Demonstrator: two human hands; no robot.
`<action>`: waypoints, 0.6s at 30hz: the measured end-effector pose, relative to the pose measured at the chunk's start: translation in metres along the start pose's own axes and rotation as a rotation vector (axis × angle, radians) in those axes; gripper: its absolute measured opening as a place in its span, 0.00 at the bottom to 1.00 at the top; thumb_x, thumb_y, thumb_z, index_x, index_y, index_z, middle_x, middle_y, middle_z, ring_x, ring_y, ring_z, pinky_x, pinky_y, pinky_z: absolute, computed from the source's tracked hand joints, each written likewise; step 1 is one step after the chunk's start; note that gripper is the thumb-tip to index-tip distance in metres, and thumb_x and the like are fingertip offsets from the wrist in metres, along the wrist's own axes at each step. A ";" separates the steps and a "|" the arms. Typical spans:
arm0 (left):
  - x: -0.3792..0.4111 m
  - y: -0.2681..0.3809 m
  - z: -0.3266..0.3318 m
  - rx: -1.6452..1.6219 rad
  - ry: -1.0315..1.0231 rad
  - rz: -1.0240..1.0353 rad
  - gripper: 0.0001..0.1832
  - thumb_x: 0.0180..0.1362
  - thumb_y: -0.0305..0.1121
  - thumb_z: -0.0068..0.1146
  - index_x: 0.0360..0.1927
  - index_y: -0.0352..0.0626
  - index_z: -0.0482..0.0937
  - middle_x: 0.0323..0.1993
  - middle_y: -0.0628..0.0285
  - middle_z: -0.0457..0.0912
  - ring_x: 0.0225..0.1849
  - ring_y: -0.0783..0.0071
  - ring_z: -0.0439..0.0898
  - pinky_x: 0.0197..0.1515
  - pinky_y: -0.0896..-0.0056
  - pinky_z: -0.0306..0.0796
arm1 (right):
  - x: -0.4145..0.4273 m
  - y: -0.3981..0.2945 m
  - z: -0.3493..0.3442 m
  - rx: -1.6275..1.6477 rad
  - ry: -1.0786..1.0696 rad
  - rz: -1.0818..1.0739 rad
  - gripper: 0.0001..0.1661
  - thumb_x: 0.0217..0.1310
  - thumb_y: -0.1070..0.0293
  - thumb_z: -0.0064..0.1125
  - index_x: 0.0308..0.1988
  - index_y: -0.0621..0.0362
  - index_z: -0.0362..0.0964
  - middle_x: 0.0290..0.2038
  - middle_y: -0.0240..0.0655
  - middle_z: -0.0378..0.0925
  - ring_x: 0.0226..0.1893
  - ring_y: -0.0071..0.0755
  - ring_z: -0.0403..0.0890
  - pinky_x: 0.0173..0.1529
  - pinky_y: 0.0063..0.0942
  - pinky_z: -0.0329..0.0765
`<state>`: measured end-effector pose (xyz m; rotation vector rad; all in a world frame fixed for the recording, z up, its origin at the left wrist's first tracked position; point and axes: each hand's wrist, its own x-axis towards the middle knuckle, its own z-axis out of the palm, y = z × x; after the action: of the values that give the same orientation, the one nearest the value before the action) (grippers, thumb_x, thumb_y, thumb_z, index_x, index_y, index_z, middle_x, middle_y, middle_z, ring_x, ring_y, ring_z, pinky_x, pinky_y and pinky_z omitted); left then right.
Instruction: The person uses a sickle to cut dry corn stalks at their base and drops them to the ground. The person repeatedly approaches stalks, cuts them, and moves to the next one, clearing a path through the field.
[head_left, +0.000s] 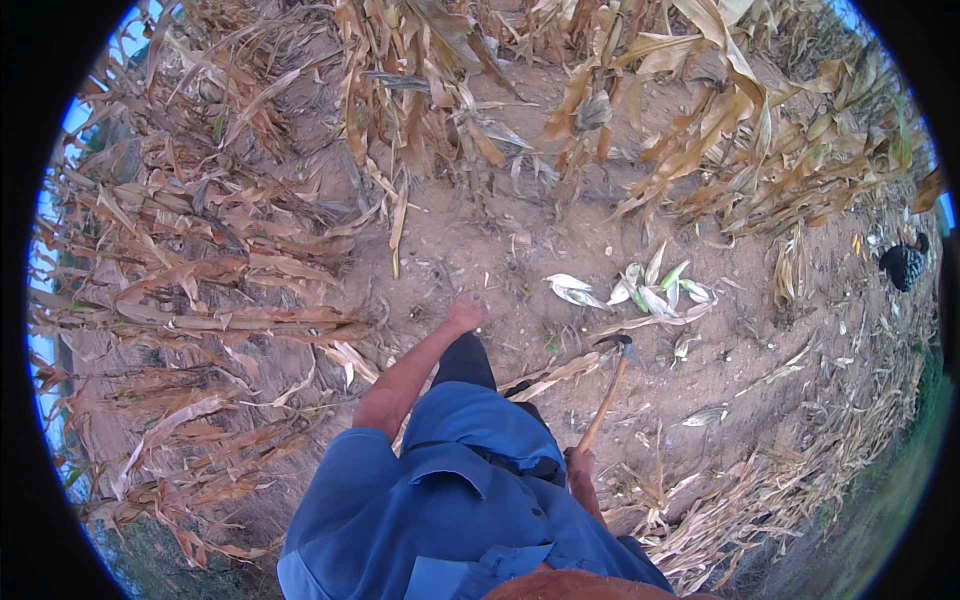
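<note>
My right hand grips the lower end of the wooden handle of a sickle. Its dark curved blade points left, over bare soil beside a long dry leaf. My left hand is held out in front of my body above the ground, its fingers looking curled; no object shows in it, but the fingers are too small and blurred to read. To the right of it, pale maize husks lie on the soil, and a heap of white and green husks lies just beyond them.
Dry standing maize stalks line the far side, with more dry stalks leaning at the left. Cut stalks lie in a long pile at lower right. At far right a person is low to the ground near yellow cobs.
</note>
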<state>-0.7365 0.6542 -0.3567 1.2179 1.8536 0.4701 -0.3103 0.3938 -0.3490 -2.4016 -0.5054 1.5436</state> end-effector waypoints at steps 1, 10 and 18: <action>0.008 0.006 -0.018 -0.034 0.029 -0.034 0.32 0.54 0.47 0.62 0.59 0.38 0.75 0.51 0.42 0.81 0.55 0.47 0.79 0.58 0.55 0.72 | 0.006 -0.013 0.003 0.047 -0.053 -0.047 0.06 0.50 0.73 0.59 0.26 0.61 0.70 0.15 0.34 0.70 0.13 0.30 0.73 0.17 0.31 0.70; 0.113 0.203 -0.224 -0.007 0.592 0.400 0.45 0.45 0.49 0.72 0.57 0.23 0.68 0.47 0.38 0.80 0.50 0.44 0.80 0.54 0.55 0.73 | -0.001 -0.187 0.089 0.297 -0.271 -0.237 0.05 0.57 0.74 0.55 0.35 0.61 0.68 0.19 0.32 0.69 0.11 0.25 0.68 0.15 0.27 0.69; 0.249 0.277 -0.257 -0.197 0.298 0.399 0.34 0.45 0.46 0.76 0.48 0.29 0.78 0.45 0.48 0.83 0.44 0.59 0.82 0.53 0.64 0.72 | 0.022 -0.296 0.246 0.577 -0.271 -0.125 0.06 0.60 0.72 0.55 0.34 0.57 0.64 0.20 0.31 0.67 0.12 0.25 0.67 0.15 0.28 0.68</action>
<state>-0.8304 1.0341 -0.1295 1.4432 1.7502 1.0785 -0.5723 0.6762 -0.3560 -1.7144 -0.2082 1.6827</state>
